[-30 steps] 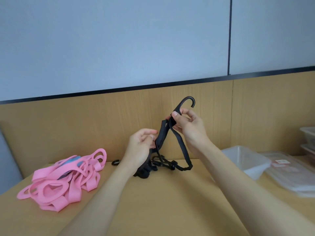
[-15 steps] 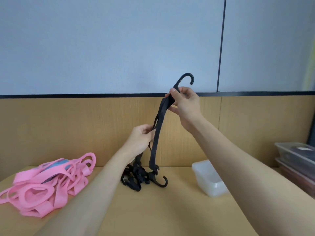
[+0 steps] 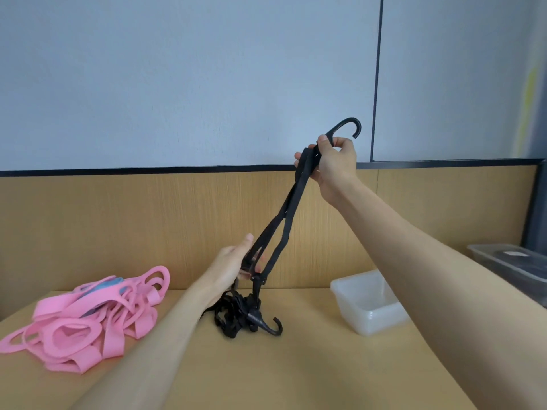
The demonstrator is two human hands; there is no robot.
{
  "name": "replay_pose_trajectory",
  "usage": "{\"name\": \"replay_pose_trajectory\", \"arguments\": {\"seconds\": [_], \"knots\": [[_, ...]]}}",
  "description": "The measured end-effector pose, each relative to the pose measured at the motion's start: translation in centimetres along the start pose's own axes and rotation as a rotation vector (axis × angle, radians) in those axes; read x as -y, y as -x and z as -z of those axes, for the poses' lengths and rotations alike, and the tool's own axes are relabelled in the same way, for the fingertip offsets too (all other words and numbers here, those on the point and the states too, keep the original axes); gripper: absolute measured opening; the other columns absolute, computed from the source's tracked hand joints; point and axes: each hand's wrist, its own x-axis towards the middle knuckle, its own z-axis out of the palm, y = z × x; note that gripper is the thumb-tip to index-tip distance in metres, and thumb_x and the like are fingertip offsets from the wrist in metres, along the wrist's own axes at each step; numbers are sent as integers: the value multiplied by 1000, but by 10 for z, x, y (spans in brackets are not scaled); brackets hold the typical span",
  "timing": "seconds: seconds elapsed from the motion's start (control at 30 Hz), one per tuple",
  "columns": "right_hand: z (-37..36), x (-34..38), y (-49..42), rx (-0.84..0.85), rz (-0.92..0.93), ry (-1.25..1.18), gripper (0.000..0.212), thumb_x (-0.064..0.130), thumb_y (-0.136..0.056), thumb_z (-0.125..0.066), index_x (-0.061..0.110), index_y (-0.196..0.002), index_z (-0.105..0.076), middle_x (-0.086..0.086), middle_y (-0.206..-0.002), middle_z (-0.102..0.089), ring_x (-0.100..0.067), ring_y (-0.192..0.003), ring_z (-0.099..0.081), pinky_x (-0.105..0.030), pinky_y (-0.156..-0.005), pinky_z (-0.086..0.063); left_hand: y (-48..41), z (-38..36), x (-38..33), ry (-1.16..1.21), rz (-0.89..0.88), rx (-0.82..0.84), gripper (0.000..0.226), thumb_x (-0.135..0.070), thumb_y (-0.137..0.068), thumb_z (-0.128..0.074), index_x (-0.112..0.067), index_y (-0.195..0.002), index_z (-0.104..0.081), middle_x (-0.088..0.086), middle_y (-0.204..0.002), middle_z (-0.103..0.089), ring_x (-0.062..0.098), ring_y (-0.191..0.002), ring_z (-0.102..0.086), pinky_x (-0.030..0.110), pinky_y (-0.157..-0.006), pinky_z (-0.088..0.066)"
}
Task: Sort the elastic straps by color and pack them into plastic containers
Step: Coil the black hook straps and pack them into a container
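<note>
Plastic lidded container (image 3: 488, 263), dark contents (image 3: 529, 263)

At 3 o'clock the right edge cuts off the lidded container (image 3: 512, 260). At 8 o'clock pink straps (image 3: 74, 335) bury most of a blue strap (image 3: 111, 283). The left hand (image 3: 232, 266) has fingers blurred behind the black strap (image 3: 303, 179).

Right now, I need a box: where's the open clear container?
Head view, right side: open clear container on the table, right of the black strap pile.
</note>
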Motion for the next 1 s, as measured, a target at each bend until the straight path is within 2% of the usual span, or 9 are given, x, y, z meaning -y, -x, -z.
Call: {"name": "replay_pose_trajectory", "arguments": {"seconds": [0.1, 0.23, 0.33, 0.43, 0.53, 0.77, 0.83, 0.93, 1.0], "knots": [[2, 0, 2, -20, 3, 24, 15, 18, -106, -49, 12, -117, -43, -14, -104, -60, -27, -73, -77, -38, -66, -63, 6, -4, 12, -25, 45, 48, 73, -75, -92, -36, -20, -130, -65, 4, -122, -73, 11, -115, -66, 39, -113, -38], [3, -3, 7, -11, -10, 49, 17, 20, -107, -48, 13, -121, -41, -16, -112, -60, -28, -74, -77, -44, -73, -64, 16, -19, 23, -35, 63, 86, 83, -82, -83, -42, -27, -145, -48, -7, -129, -64, 9, -115, -64, 40, -106, -48], [5, -1, 9, -14, -11, 43, 13, 21, -107, -47, 15, -117, -40, -15, -115, -59, -27, -73, -77, -46, -77, -64, 23, -33, 32, -110, 89, 150, 93, -87, -68, -64, -33, -141, -46, -16, -128, -58, 2, -118, -57, 28, -102, -46], [8, 3, 8, -17, -12, 19, 14, 20, -107, -48, 14, -118, -41, -17, -120, -58, -28, -75, -77, -43, -77, -64, 21, -46, 44, -212, 107, 118, 66, -52, -78, -82, -31, -133, -52, -12, -110, -70, 0, -106, -63, 16, -84, -45], [12, 11, 5, -39, -37, -73, 21, 19, -107, -49, 13, -124, -41, -18, -121, -58, -30, -79, -77, -43, -76, -64, 20, -54, 42, -202, 122, 82, 46, -49, -78, -83, -36, -118, -63, -15, -102, -74, 2, -105, -66, 16, -80, -44], [19, 30, 1, -73, -63, -256, 24, 18, -107, -49, 11, -128, -42, -20, -122, -57, -31, -79, -77, -41, -72, -64, 17, -95, 19, -187, 168, 73, 82, -62, -63, -87, -28, -126, -48, -11, -113, -63, 2, -103, -60, 17, -75, -44], [19, 37, 1, -64, -67, -296, 23, 18, -107, -49, 11, -128, -43, -17, -119, -58, -30, -78, -78, -41, -72, -64, 15, -112, 17, -179, 164, 65, 71, -56, -64, -89, -25, -117, -53, -11, -109, -63, 4, -100, -60, 16, -71, -44], [23, 49, 1, -34, -65, -315, 23, 21, -107, -49, 10, -127, -44, -12, -113, -61, -28, -80, -78, -39, -73, -64, 12, -130, 15, -144, 96, 45, 29, -32, -79, -86, -26, -93, -62, -11, -94, -67, 6, -91, -62, 5, -64, -43], [28, 57, 0, -26, -49, -306, 25, 22, -107, -49, 9, -128, -45, -11, -110, -61, -26, -78, -78, -38, -75, -64, 10, -136, 14, -129, 60, 11, 16, -19, -87, -79, -23, -94, -66, -5, -98, -69, 8, -94, -61, 4, -66, -40]]}}
